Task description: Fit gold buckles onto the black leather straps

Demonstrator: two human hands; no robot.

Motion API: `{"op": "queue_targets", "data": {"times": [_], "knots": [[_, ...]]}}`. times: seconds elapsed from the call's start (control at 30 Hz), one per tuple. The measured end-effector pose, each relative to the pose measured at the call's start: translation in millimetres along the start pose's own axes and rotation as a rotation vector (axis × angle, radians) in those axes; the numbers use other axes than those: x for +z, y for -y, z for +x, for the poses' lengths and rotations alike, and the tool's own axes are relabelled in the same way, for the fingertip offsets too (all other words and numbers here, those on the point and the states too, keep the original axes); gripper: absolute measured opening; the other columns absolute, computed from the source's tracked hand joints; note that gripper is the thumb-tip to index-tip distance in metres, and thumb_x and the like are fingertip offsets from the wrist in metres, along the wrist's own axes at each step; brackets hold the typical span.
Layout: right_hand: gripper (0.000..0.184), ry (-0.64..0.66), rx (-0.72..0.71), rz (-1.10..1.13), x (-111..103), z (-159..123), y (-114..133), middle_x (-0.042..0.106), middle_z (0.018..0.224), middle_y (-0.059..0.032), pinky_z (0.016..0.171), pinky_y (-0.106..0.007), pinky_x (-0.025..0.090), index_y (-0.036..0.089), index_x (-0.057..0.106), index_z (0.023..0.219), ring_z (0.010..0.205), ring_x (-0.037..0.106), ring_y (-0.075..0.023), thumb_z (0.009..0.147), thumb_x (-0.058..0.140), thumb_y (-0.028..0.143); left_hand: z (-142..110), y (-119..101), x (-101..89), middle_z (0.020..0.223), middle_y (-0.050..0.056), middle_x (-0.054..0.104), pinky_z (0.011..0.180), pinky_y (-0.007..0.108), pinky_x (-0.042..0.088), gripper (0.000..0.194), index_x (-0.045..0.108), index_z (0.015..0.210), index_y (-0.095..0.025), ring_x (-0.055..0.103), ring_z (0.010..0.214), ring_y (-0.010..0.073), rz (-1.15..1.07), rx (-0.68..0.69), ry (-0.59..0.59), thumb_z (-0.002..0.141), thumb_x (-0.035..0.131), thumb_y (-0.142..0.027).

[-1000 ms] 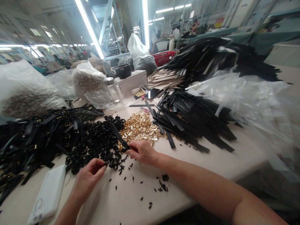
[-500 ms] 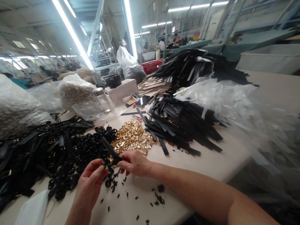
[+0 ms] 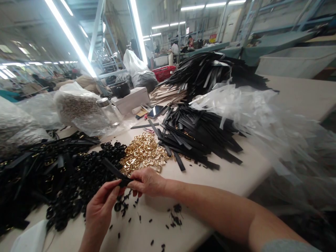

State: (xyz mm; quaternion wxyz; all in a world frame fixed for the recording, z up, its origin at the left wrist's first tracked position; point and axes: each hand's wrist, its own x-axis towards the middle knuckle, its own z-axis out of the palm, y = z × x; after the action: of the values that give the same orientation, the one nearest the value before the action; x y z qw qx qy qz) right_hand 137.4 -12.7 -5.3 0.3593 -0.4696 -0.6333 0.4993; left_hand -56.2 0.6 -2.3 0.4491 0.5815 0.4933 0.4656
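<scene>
A short black strap (image 3: 112, 168) is pinched between the thumb and fingers of my right hand (image 3: 149, 182). My left hand (image 3: 99, 206), also closed, pinches at the strap's lower part beside the right fingertips. Whether a small piece is also between the left fingers is hidden. Just beyond both hands lies a heap of gold-coloured buckles (image 3: 143, 150). To the left of it spreads a pile of small black loops (image 3: 70, 189), some of them close to my left hand.
Black straps with buckles (image 3: 26, 175) cover the far left. More black straps (image 3: 199, 133) and clear plastic wrap (image 3: 252, 108) lie to the right. Behind are a glass jar (image 3: 109, 112), a phone (image 3: 155, 111) and a white box (image 3: 131, 99). Black scraps (image 3: 175, 217) dot the tabletop.
My left hand has come up to the strap and now touches it; before, its fingertips were apart from it, pinching something small. The view has shifted slightly.
</scene>
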Motion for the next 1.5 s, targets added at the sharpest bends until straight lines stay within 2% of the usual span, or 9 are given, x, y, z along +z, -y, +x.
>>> {"op": "queue_targets", "data": {"times": [0.2, 0.33, 0.6, 0.77, 0.97, 1.1, 1.27, 1.4, 1.5], "knots": [[0.02, 0.005, -0.045, -0.04, -0.7, -1.4, 2.5, 0.065, 0.062, 0.0039, 0.058, -0.016, 0.044, 0.016, 0.066, 0.085, 0.057, 0.064, -0.0076, 0.09, 0.061, 0.034, -0.7, -2.0, -0.5, 0.086, 0.003, 0.075, 0.068, 0.025, 0.059, 0.036, 0.073, 0.096, -0.021, 0.07, 0.07, 0.0173, -0.007, 0.009, 0.039, 0.067, 0.083, -0.04], [0.02, 0.03, -0.063, -0.134, -5.4, -4.0, 9.7, 0.066, 0.063, 0.0038, 0.061, -0.016, 0.043, 0.016, 0.066, 0.085, 0.058, 0.063, -0.0071, 0.092, 0.058, 0.033, -0.2, -1.2, -0.6, 0.092, 0.002, 0.073, 0.071, 0.023, 0.058, 0.029, 0.072, 0.095, -0.022, 0.069, 0.075, 0.0155, -0.033, 0.072, 0.079, 0.071, 0.082, -0.035], [0.019, -0.02, -0.115, -0.533, -3.8, -3.1, 9.5, 0.071, 0.075, -0.0001, 0.058, -0.021, 0.032, 0.018, 0.068, 0.087, 0.07, 0.062, -0.0123, 0.09, 0.06, 0.035, 6.3, 8.1, -5.4, 0.091, 0.005, 0.071, 0.077, 0.027, 0.057, 0.03, 0.073, 0.096, -0.021, 0.069, 0.079, 0.0186, 0.154, 0.13, 0.156, 0.071, 0.079, -0.038], [0.025, -0.104, -0.1, -0.535, -2.6, -0.2, 2.6, 0.069, 0.074, 0.0001, 0.059, -0.022, 0.03, 0.018, 0.068, 0.086, 0.069, 0.06, -0.012, 0.091, 0.058, 0.041, 4.4, 5.1, -10.3, 0.093, 0.005, 0.072, 0.079, 0.03, 0.057, 0.033, 0.076, 0.097, -0.022, 0.069, 0.081, 0.0201, 0.209, 0.133, 0.084, 0.071, 0.079, -0.041], [0.025, -0.187, -0.079, -0.468, -4.4, 0.0, 3.1, 0.068, 0.072, 0.0002, 0.058, -0.022, 0.029, 0.018, 0.068, 0.081, 0.064, 0.056, -0.0099, 0.089, 0.061, 0.04, 10.0, 6.8, -14.6, 0.079, 0.0, 0.072, 0.062, 0.019, 0.055, 0.037, 0.076, 0.088, -0.021, 0.064, 0.062, 0.0109, -0.117, -0.143, -0.119, 0.057, 0.088, -0.038], [0.023, -0.146, -0.082, -0.414, -1.7, -1.6, 5.6, 0.068, 0.069, 0.0016, 0.058, -0.021, 0.03, 0.018, 0.068, 0.083, 0.065, 0.058, -0.0097, 0.089, 0.062, 0.039, 12.6, 2.7, -5.9, 0.072, -0.002, 0.069, 0.055, 0.018, 0.053, 0.039, 0.072, 0.076, -0.019, 0.061, 0.057, 0.0091, -0.269, -0.235, -0.153, 0.047, 0.092, -0.037], [0.024, -0.109, -0.05, -0.522, 0.2, -3.4, 9.0, 0.07, 0.075, -0.001, 0.057, -0.024, 0.028, 0.018, 0.07, 0.087, 0.068, 0.059, -0.0124, 0.088, 0.062, 0.041, 7.6, -4.4, 6.2, 0.064, -0.003, 0.064, 0.05, 0.018, 0.048, 0.033, 0.068, 0.076, -0.018, 0.057, 0.052, 0.0088, -0.253, -0.173, -0.078, 0.057, 0.088, -0.036], [0.023, -0.087, -0.064, -0.631, 2.1, -5.4, 12.6, 0.07, 0.08, -0.0031, 0.056, -0.025, 0.026, 0.019, 0.07, 0.091, 0.07, 0.059, -0.0141, 0.089, 0.06, 0.041, 3.5, -5.4, 6.8, 0.061, -0.003, 0.063, 0.052, 0.019, 0.047, 0.03, 0.066, 0.08, -0.019, 0.055, 0.053, 0.0096, -0.153, -0.061, -0.101, 0.065, 0.084, -0.037], [0.024, -0.077, -0.072, -0.64, 3.4, -6.2, 12.8, 0.069, 0.079, -0.0034, 0.057, -0.025, 0.027, 0.019, 0.069, 0.09, 0.07, 0.057, -0.0139, 0.089, 0.061, 0.042, 2.0, -6.4, 5.9, 0.062, -0.002, 0.064, 0.052, 0.018, 0.046, 0.033, 0.065, 0.082, -0.019, 0.055, 0.054, 0.0101, -0.049, -0.052, -0.113, 0.066, 0.084, -0.041]]}}
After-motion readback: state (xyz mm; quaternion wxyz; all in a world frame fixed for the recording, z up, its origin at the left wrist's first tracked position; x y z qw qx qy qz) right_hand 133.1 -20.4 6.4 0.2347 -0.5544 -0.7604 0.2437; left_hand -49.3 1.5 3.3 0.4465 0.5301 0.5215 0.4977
